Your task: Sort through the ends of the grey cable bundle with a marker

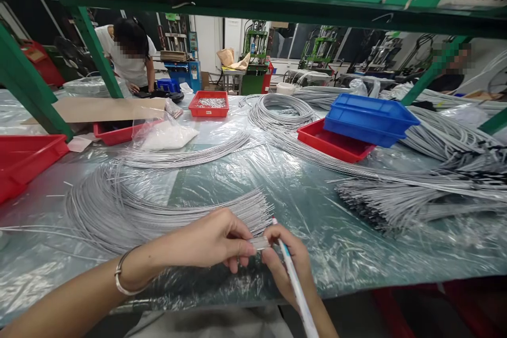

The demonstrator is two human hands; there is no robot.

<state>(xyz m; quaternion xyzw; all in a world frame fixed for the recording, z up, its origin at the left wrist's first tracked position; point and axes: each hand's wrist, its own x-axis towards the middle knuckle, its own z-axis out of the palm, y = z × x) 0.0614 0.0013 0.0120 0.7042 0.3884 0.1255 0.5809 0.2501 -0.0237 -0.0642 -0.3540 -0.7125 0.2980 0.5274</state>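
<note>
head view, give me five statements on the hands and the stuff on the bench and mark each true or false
1. The left hand pinches a small clear piece. True.
2. The white pen is in the left hand. False: it is in the right hand.
3. A bracelet circles the left wrist. True.
4. The wires lying nearest the hands are bright red. False: they are grey.
5. The red tray at the back, beyond the bag of white material, is filled with water. False: it holds many small shiny parts.
</note>
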